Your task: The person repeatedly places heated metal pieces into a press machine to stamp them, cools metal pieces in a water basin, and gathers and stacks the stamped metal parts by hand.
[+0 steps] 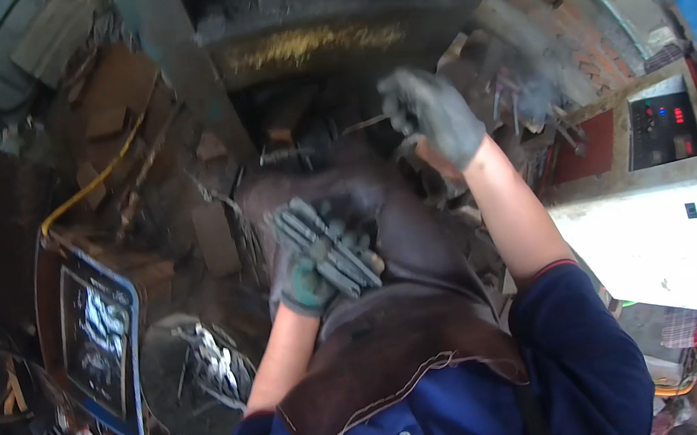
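Observation:
In my left hand (309,287), wearing a grey and green work glove, lies a bundle of short grey metal rods (331,248). The hand rests over my lap, its fingers mostly hidden beneath the rods. My right hand (432,111), in a grey glove, is raised farther forward and to the right, with its fingers curled together. From its fingertips a thin rod (365,124) points left, in front of the dark opening of a heavy machine (310,44). A brown apron (386,331) covers my lap.
At the right stands a white control cabinet (646,232) with a dark panel of lit red digits (666,129). A blue-framed panel (101,337) leans at the left. Beside my left arm, a round container (188,387) holds shiny metal pieces. Bricks and scrap lie around the machine.

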`<move>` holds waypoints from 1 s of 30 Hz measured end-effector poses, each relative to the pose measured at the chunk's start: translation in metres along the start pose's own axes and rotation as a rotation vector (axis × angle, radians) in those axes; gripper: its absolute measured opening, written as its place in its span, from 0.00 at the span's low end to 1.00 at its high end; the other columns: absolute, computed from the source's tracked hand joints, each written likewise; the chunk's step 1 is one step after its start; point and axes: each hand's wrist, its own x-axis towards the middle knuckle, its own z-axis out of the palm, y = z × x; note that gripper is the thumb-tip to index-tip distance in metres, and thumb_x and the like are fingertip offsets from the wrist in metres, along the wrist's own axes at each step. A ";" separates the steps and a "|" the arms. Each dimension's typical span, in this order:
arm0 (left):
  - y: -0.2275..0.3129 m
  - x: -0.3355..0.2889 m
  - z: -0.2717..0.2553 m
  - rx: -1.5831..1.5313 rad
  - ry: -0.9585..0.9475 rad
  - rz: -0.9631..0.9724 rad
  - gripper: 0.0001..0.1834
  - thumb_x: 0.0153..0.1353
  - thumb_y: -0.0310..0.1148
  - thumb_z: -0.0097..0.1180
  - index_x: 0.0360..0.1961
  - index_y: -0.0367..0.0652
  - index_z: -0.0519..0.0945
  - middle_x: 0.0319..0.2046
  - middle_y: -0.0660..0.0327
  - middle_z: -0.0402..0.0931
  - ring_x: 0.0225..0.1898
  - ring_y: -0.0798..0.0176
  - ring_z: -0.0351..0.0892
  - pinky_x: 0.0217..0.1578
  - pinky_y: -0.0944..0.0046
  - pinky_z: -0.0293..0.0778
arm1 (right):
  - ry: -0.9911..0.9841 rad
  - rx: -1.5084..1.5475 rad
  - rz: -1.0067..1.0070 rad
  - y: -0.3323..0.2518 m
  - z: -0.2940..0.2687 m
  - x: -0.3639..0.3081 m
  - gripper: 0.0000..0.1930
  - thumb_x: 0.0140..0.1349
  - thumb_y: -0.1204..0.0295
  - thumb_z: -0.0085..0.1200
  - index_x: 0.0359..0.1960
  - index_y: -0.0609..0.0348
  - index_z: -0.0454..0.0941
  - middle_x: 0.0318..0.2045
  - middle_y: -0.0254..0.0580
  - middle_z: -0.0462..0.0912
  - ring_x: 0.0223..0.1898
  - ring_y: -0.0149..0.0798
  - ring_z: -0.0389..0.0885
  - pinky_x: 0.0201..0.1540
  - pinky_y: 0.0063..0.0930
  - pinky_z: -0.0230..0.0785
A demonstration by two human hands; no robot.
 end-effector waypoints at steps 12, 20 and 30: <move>-0.007 0.011 0.009 0.074 -0.138 0.095 0.35 0.53 0.31 0.60 0.63 0.47 0.63 0.59 0.59 0.67 0.61 0.50 0.66 0.62 0.47 0.63 | -0.361 -1.044 -0.064 0.096 0.024 -0.113 0.16 0.59 0.55 0.54 0.34 0.57 0.81 0.32 0.53 0.81 0.36 0.56 0.79 0.42 0.44 0.70; -0.004 0.011 0.015 0.098 0.018 0.040 0.30 0.51 0.24 0.62 0.56 0.54 0.67 0.42 0.65 0.73 0.45 0.58 0.74 0.56 0.47 0.67 | 0.541 -0.160 -0.150 0.132 -0.080 -0.113 0.11 0.66 0.63 0.52 0.38 0.57 0.80 0.18 0.27 0.73 0.15 0.21 0.65 0.16 0.18 0.55; -0.007 0.014 0.012 0.130 -0.039 0.040 0.30 0.52 0.24 0.59 0.58 0.50 0.67 0.44 0.62 0.74 0.47 0.59 0.75 0.60 0.45 0.64 | 0.837 0.388 -0.068 0.130 -0.218 -0.063 0.12 0.68 0.60 0.50 0.40 0.53 0.80 0.16 0.25 0.69 0.13 0.22 0.62 0.15 0.18 0.53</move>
